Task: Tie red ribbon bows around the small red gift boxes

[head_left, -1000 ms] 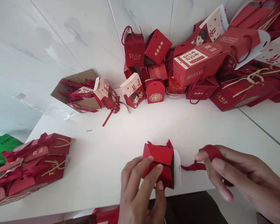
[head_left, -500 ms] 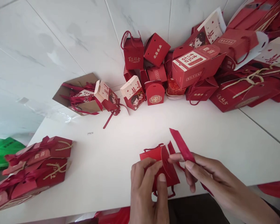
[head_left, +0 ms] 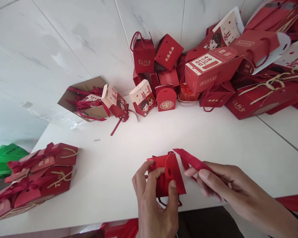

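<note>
Our left hand pinches the red box, seemingly to close its flap; right of the box, our right hand pinches a ribbon. Threading likely needs the hole clear.

White surface, dark seam beyond the right hand. Directly on it: small red box, gripped by the left hand; ribbon-tied boxes, well left of both hands; open brown carton, ahead-left; front row of red boxes, ahead.
</note>
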A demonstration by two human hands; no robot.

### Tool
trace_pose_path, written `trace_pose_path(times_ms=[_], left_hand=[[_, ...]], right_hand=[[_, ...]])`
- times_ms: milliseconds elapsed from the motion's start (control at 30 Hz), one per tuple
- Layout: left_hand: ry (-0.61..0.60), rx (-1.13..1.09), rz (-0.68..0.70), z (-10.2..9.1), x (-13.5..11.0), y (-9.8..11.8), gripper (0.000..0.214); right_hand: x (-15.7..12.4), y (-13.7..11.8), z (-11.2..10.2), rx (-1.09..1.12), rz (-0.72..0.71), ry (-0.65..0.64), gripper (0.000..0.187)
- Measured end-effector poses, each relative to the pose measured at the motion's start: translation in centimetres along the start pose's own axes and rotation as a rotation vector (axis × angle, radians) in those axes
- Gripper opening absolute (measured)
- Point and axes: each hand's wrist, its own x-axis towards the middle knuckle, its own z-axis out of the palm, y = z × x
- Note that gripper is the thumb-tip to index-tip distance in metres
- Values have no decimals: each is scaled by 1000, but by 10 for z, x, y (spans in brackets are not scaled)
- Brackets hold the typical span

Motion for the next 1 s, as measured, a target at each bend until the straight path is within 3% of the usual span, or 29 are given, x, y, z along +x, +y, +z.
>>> trace_pose_path(times_ms=[267, 400, 567, 800, 1000], left_hand=[[-25, 3, 3, -3, -1, -1, 28], [-29, -40, -32, -4, -2, 0, 28], [-50, -84, -62, -6, -1, 2, 27], [-52, -122, -47, -6, 0, 4, 27], [-45, -145, -63, -6, -1, 6, 26]], right_hand=[[3, -7, 4, -99, 3, -43, 51], [5, -9, 6, -156, -18, -33, 41], [13, -14, 3, -234, 49, -197, 37], [18, -12, 6, -337, -51, -55, 42], [21, -19, 13, -382, -82, -47, 46]])
